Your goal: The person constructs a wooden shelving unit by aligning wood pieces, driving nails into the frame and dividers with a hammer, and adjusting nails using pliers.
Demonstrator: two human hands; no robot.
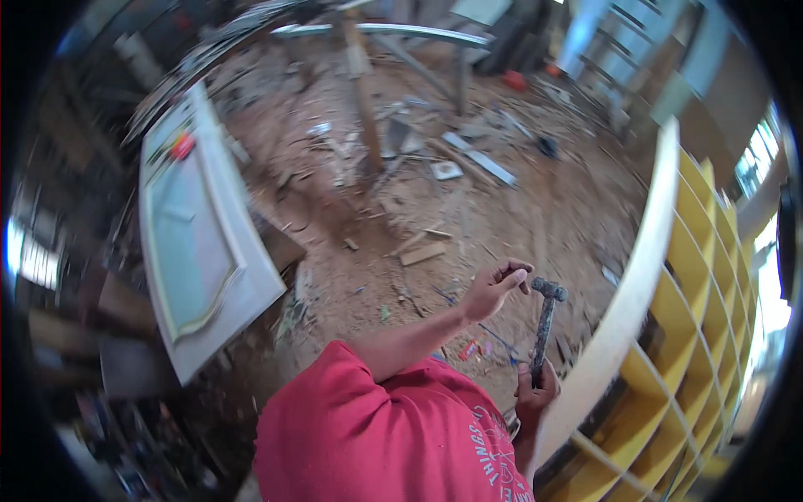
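Observation:
My right hand [538,393] grips the lower end of a hammer [544,326], which stands nearly upright with its dark, worn head at the top. Just left of the hammer head is my left hand [497,290], its thumb and fingers drawn together in a pinch. Whatever those fingers hold, if anything, is too small to make out. A gap shows between the left fingertips and the hammer head. Close on the right of my right hand runs the pale edge of a large yellow lattice frame [669,309] with open square compartments.
A white framed panel [251,268] with a pale green inset lies at the left, a red item [181,146] on it. Wood offcuts [423,253] and scraps litter the dirt floor. A wooden post [361,109] rises behind, near a long pale rail [401,30].

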